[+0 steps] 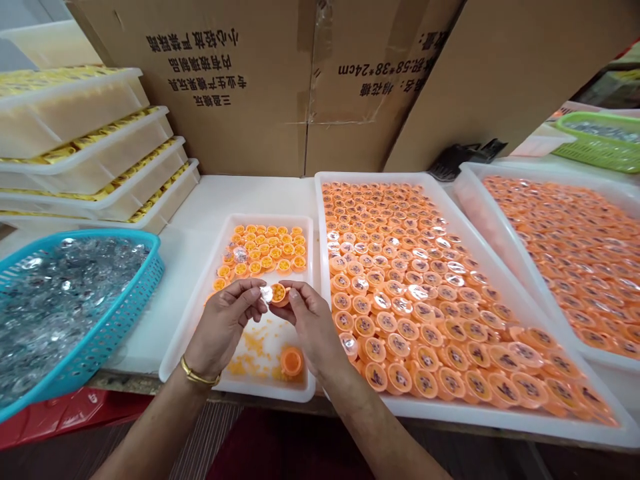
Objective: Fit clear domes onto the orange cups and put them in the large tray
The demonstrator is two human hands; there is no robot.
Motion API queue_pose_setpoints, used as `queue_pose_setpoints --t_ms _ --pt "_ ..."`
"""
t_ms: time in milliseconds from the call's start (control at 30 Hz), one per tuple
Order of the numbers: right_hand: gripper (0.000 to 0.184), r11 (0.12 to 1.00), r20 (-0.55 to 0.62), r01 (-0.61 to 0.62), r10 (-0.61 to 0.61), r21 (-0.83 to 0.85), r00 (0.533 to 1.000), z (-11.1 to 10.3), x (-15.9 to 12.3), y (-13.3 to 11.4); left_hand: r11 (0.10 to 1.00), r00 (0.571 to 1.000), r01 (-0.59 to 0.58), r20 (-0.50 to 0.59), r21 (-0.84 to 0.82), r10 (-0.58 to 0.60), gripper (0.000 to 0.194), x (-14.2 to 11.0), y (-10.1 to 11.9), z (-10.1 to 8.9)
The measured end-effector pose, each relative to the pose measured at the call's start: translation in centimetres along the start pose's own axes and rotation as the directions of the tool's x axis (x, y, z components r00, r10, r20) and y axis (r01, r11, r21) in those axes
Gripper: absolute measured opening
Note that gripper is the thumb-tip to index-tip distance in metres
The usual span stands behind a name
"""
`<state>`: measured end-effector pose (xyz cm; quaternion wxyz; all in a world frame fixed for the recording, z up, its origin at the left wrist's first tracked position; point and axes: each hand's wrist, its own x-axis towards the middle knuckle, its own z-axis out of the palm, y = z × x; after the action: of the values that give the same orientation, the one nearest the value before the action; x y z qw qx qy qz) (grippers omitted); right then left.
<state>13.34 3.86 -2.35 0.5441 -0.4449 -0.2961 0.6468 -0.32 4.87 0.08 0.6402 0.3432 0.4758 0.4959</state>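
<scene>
Over the small white tray my two hands meet. My left hand pinches a small clear plastic lid that catches the light. Between the fingers of my right hand is a small orange cup with yellow pieces inside; the lid is right beside its rim. Behind my hands, rows of similar filled orange cups stand in the tray. Loose yellow pieces lie scattered on its near floor, next to a larger orange cup.
A large white tray of lidded orange cups stands right, another tray beyond it. At left are a blue basket of clear plastic parts and stacked white trays with yellow items. Cardboard boxes wall off the back.
</scene>
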Motion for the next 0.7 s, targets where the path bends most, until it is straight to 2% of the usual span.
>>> queue_pose_setpoints --t_ms 67,133,233,300,367,467,533,600,700 --pt "0.026 1.000 0.000 -0.002 0.002 -0.013 1.000 0.0 0.1 0.1 0.976 0.996 -0.089 -0.001 0.200 0.091 0.016 0.1 0.3 0.2" --pt "0.026 1.000 0.005 0.002 -0.002 -0.015 1.000 0.0 0.1 0.1 0.927 0.992 -0.118 0.004 0.356 0.125 0.018 0.2 0.6 0.5" --pt "0.026 1.000 0.021 0.009 -0.009 -0.005 1.000 0.0 0.2 0.2 0.871 0.989 -0.125 -0.004 0.476 0.145 0.018 0.5 0.6 1.2" --pt "0.026 1.000 0.027 0.010 -0.009 -0.009 1.000 -0.1 0.2 0.2 0.852 0.986 -0.134 -0.016 0.506 0.165 0.018 0.6 0.5 1.5" --pt "0.026 0.999 0.016 0.017 -0.016 -0.037 1.000 -0.1 0.2 0.2 0.876 0.987 -0.127 -0.025 0.466 0.157 0.019 0.8 0.6 1.4" --pt "0.027 0.982 -0.047 0.087 -0.096 -0.165 0.994 -0.1 0.0 0.0 0.970 0.998 -0.049 -0.018 0.237 0.055 0.020 0.8 1.1 0.8" --pt "0.026 0.952 -0.062 0.147 -0.169 -0.268 0.984 -0.1 -0.1 -0.1 0.991 1.000 -0.011 -0.003 0.134 0.012 0.020 0.7 1.3 0.2" --pt "0.025 0.941 -0.049 0.146 -0.169 -0.305 0.984 0.0 -0.2 -0.2 0.980 1.000 -0.030 0.013 0.196 0.028 0.021 0.4 1.4 -0.3" --pt "0.023 0.964 -0.061 0.081 -0.100 -0.255 0.993 0.1 0.0 -0.2 0.879 0.992 -0.119 0.083 0.463 0.090 0.025 -0.2 1.1 -0.6"
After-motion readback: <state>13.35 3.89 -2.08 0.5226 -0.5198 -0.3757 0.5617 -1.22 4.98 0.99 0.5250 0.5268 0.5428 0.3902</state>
